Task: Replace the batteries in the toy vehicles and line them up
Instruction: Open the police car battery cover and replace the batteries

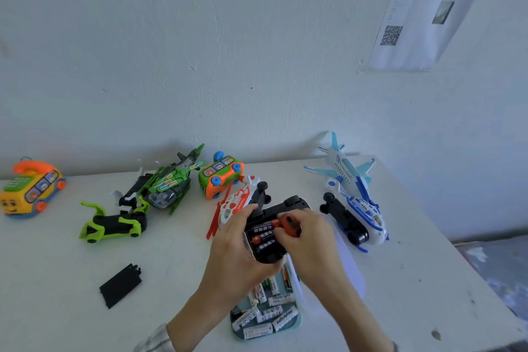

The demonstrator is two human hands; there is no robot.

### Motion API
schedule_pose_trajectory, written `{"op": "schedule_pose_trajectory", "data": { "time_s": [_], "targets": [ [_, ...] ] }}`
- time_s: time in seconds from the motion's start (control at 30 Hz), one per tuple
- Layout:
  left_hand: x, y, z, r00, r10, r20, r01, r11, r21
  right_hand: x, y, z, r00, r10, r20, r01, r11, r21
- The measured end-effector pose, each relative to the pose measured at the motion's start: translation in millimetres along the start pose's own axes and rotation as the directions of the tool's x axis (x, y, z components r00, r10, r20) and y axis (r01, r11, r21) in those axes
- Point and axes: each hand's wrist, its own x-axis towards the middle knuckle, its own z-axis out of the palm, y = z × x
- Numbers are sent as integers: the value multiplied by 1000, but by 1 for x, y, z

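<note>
Holding the upturned toy in your left hand, note its batteries lie crosswise; your right hand, pinching an orange screwdriver, sits nearest.

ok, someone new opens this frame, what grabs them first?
Probably the two hands at centre: the left hand holds an upturned red-and-white toy with three batteries showing in its open bay, while the right hand grips an orange-handled tool over it. Next, the bright toys along the wall, from the yellow phone bus far left to the blue-and-white plane on the right.
</note>
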Motion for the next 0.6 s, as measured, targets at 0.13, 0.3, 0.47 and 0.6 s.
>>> {"op": "schedule_pose_trajectory", "data": {
  "time_s": [0.13, 0.3, 0.47, 0.6],
  "targets": [
    [5, -4, 4, 1000, 6, -18, -6, 1000, -6, 5, 1, 7, 998, -48, -50, 48, 999, -9],
    [14, -7, 1, 1000, -11, -23, 11, 1000, -19, 12, 1, -7, 998, 9, 65, -34, 916, 400],
    [14, -21, -3, 999, -40, -31, 40, 999, -4, 43, 37, -45, 971, 213, -112, -143, 883, 446],
    [12, -23, -7, 999, -43, -23, 43, 999, -20, 47, 93, -32, 930, 346, 126, -333, 937, -108]
  ]
}}
